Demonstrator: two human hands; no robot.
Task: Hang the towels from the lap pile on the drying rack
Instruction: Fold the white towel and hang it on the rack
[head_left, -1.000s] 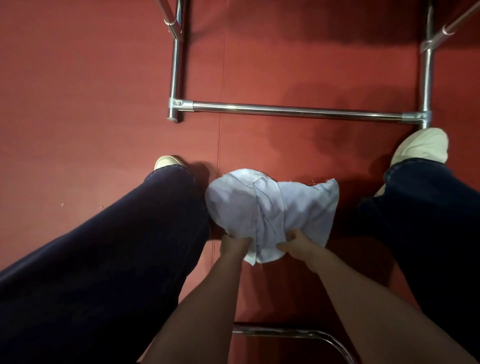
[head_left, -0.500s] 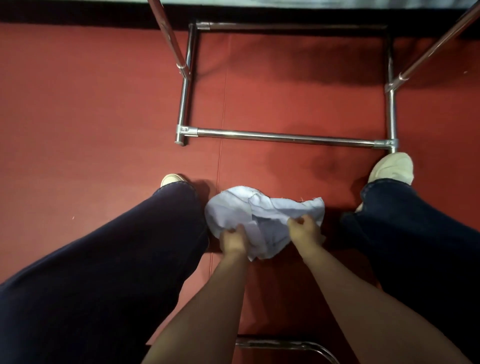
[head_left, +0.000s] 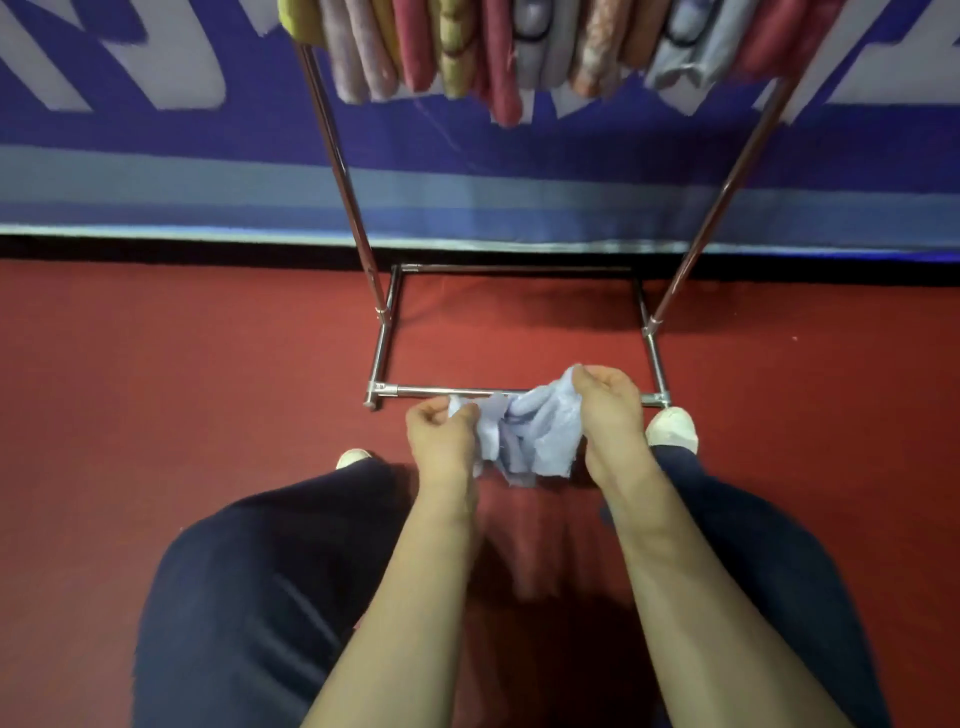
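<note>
A person is holding a pale blue towel (head_left: 537, 434) in front of the knees, above the floor. The towel is looking soft, thin and crumpled, and a frayed lower edge is hanging down. The left hand (head_left: 441, 439) is pinching its left end. The right hand (head_left: 605, 410) is pinching its top corner a bit higher. Both grips are holding the cloth tight.

The drying rack (head_left: 340, 171) is standing just ahead, and it is made of thin, shiny, round metal tubes. Its base is making a rectangle on the floor, and two poles are leaning up from it. Many folded towels (head_left: 457, 47) in pink, yellow, red and blue are hanging packed close along the top.

The red floor (head_left: 156, 405) is looking flat and smooth, and it is lying open left and right of the rack. The space between the poles is lying open too.
</note>
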